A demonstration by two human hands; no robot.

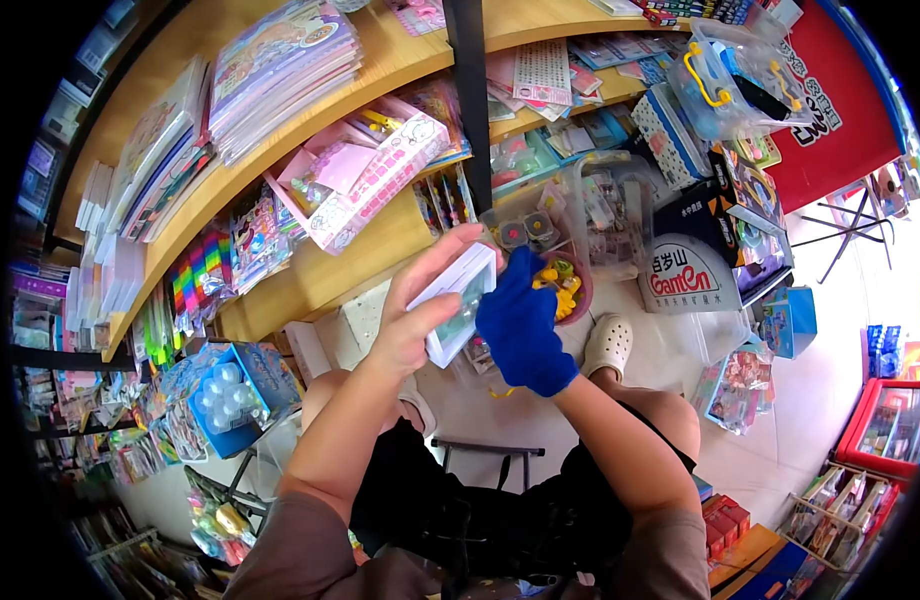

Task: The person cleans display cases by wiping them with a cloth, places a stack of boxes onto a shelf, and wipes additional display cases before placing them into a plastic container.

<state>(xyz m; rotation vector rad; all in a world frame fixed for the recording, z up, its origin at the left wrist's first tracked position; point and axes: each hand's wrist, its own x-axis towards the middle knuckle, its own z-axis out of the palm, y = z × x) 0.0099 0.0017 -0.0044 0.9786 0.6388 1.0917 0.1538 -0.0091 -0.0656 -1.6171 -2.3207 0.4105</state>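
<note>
My left hand (410, 315), bare, is wrapped round a flat white box (458, 300) with a clear or pale green front, thumb across its face and fingers behind. The box is held tilted above my lap. My right hand (525, 325), in a blue knitted glove, is close against the box's right side. Its fingers are curled in, and whatever they may hold is hidden. Just beyond the glove, a pink round tub (577, 290) on the floor contains yellow pieces.
Wooden shelves (310, 290) with packaged books and a pink-white carton (380, 180) curve along the left and front. Clear plastic bins (615, 215) and a Ganten carton (685, 275) stand ahead right. A blue box (230, 400) is at left. A red-framed case (885, 425) is far right.
</note>
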